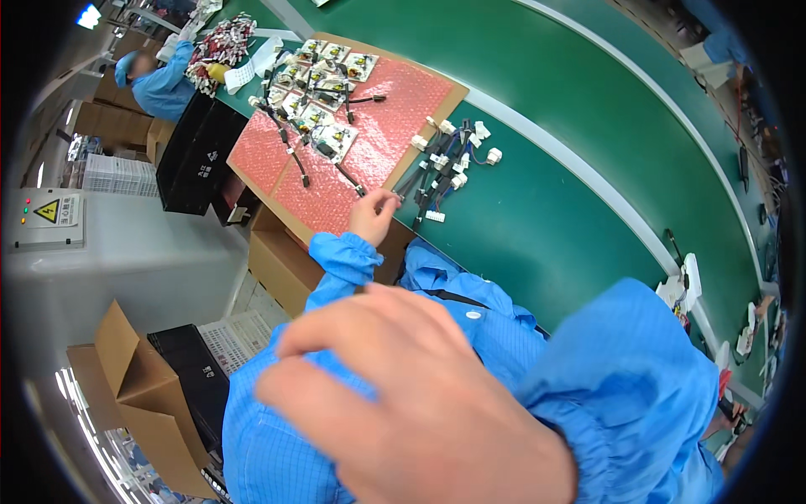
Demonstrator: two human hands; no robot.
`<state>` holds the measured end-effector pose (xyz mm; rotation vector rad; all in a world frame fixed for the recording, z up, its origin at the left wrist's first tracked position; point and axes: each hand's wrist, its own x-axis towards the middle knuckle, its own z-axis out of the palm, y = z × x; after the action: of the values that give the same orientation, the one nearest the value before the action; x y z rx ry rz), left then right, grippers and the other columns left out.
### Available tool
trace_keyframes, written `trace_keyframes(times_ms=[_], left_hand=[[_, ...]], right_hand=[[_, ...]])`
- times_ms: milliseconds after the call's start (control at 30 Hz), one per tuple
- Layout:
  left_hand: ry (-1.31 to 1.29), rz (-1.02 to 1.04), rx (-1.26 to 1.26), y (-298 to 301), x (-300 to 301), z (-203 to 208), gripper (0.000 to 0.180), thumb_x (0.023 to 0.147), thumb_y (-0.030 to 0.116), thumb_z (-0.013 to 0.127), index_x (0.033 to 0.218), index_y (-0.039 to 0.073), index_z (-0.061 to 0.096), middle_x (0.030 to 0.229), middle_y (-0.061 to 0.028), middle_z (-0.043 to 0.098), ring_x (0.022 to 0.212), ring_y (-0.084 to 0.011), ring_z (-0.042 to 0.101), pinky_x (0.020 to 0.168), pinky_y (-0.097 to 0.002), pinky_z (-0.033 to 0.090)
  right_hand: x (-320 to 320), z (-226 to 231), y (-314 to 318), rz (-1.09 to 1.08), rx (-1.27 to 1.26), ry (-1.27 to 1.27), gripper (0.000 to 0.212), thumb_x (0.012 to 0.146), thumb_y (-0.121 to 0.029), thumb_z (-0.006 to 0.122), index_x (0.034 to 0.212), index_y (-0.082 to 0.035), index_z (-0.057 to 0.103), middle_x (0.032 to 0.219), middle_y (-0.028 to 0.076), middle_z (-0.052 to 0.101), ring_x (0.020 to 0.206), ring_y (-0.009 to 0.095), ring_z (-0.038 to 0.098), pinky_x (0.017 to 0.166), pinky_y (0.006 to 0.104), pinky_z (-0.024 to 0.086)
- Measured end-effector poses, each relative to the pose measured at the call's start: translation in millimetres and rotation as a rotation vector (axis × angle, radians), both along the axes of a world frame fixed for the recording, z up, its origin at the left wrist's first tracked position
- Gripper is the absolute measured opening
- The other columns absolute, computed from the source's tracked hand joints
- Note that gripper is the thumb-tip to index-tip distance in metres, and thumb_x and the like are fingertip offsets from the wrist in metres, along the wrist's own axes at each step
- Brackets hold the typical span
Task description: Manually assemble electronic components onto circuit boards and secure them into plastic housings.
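My left hand [374,214] reaches out to the near edge of a cardboard board covered with pink bubble wrap [395,109]. Its thumb and forefinger pinch the end of a black cable [348,178] lying on the wrap. Small circuit boards with black leads [323,88] are spread over the far part of the wrap. A bundle of black cables with white connectors [445,160] lies on the green belt [571,126] just right of that hand. My right hand [411,403] is very close to the camera and blurred. Its back faces me, fingers apart, nothing seen in it.
A black crate [197,155] and open cardboard boxes [138,378] stand left of the belt. A co-worker in blue [159,80] sits at the far end beside a heap of wired parts [220,46]. More cables and white parts [684,286] lie at the belt's right rim.
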<state>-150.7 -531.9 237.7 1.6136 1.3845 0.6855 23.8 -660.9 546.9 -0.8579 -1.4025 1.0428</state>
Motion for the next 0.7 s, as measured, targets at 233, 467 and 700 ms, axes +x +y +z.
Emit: trace_keyframes(times_ms=[233, 467, 700], left_hand=[[-0.11, 0.264, 0.112, 115, -15, -29, 0.021, 0.077, 0.013, 0.059, 0.094, 0.002, 0.061, 0.086, -0.0104, 0.063, 0.077, -0.0162, 0.061, 0.069, -0.0282, 0.048], [-0.297, 0.631, -0.04, 303, -9, -86, 0.026, 0.074, 0.017, 0.058, 0.09, -0.004, 0.056, 0.076, -0.0166, 0.06, 0.058, -0.0273, 0.06, 0.047, -0.0346, 0.047], [0.283, 0.431, -0.101, 353, -31, -50, 0.036, 0.075, 0.028, 0.063, 0.097, -0.001, 0.061, 0.089, -0.0148, 0.064, 0.073, -0.0209, 0.06, 0.067, -0.0324, 0.047]], right_hand=[[-7, -62, 24, -0.084, 0.364, -0.591, 0.018, 0.068, -0.006, 0.054, 0.085, -0.008, 0.056, 0.094, 0.008, 0.056, 0.093, 0.023, 0.053, 0.093, 0.047, 0.036], [90, -181, 17, -0.271, -0.071, -0.777, 0.018, 0.069, 0.0, 0.057, 0.086, -0.004, 0.056, 0.089, 0.012, 0.057, 0.087, 0.029, 0.054, 0.079, 0.0377, 0.043], [139, -256, -41, -0.47, -0.362, -0.677, 0.011, 0.073, 0.0, 0.055, 0.084, -0.001, 0.059, 0.079, 0.013, 0.059, 0.077, 0.027, 0.059, 0.07, 0.0315, 0.046]])
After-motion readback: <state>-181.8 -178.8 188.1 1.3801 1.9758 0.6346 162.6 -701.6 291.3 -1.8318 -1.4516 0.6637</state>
